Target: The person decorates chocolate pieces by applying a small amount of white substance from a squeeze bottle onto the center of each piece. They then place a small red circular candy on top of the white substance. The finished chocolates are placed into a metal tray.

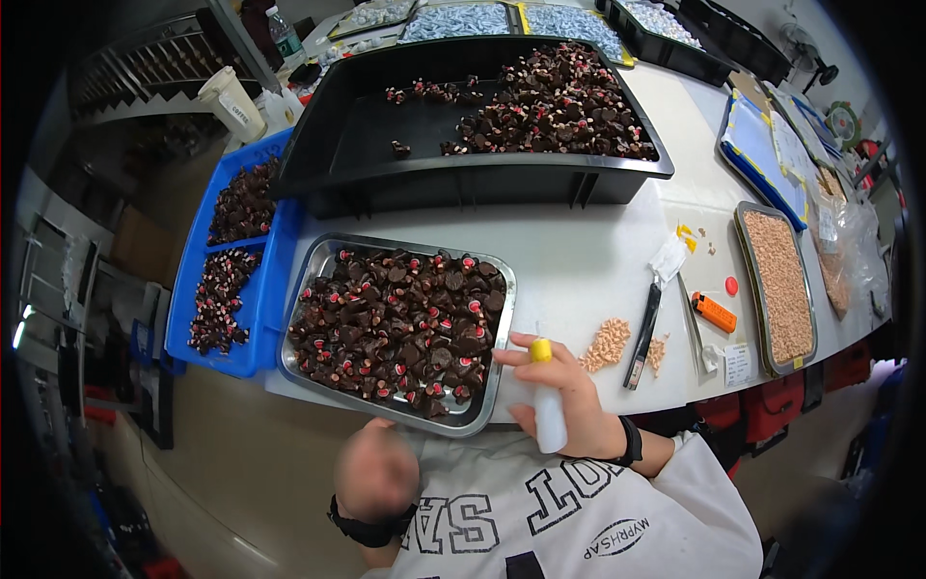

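Observation:
A shallow metal tray (503, 323) lies at the table's near edge, filled with small dark brown pieces (405, 323) that have red and pale bits on them. In my right hand (585, 400) is a small white bottle (551, 421) with a yellow top, held upright beside the tray's right rim. The fingers wrap around the bottle just below and at its top. My left hand (376, 475) is in front of the tray's near edge, below the tabletop. It is blurred, so its fingers cannot be made out and anything held is hidden.
A large black bin (463, 183) of similar pieces stands behind the tray, a blue divided crate (260, 318) to its left. On the right are a pile of beige bits (608, 344), a black-handled tool (644, 333), an orange lighter (714, 313) and a tray of beige bits (777, 280).

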`<state>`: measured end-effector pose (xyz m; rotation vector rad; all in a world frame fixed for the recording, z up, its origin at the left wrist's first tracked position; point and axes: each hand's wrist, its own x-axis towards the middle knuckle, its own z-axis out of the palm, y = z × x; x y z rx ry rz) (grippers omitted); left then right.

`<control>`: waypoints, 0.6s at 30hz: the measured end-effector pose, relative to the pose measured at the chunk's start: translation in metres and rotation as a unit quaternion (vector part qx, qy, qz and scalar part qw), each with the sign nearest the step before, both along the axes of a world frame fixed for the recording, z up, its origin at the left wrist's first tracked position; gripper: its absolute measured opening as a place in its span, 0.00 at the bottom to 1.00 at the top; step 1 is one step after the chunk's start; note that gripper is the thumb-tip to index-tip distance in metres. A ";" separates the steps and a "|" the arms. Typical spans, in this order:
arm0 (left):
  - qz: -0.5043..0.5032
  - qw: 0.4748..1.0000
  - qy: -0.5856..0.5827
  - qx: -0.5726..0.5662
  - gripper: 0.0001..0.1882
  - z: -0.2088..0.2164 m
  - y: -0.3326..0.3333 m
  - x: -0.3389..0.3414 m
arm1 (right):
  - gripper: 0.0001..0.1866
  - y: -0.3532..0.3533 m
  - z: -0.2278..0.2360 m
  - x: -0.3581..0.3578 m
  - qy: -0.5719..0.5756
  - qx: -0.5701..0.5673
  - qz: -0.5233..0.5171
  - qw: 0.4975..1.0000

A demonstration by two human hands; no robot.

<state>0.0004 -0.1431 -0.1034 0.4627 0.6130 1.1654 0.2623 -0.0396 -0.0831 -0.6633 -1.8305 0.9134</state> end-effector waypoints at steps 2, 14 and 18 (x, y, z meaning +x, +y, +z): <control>0.003 1.000 -0.001 -0.007 0.39 0.003 -0.006 -0.002 | 0.24 0.001 0.000 0.002 0.015 -0.006 -0.004 1.000; 0.063 0.995 -0.074 0.015 0.36 -0.015 -0.031 -0.027 | 0.24 0.003 -0.006 0.000 0.000 -0.050 -0.014 0.999; 0.118 0.993 0.000 0.002 0.35 -0.015 -0.032 -0.022 | 0.23 0.005 -0.001 -0.001 0.000 -0.038 -0.048 0.998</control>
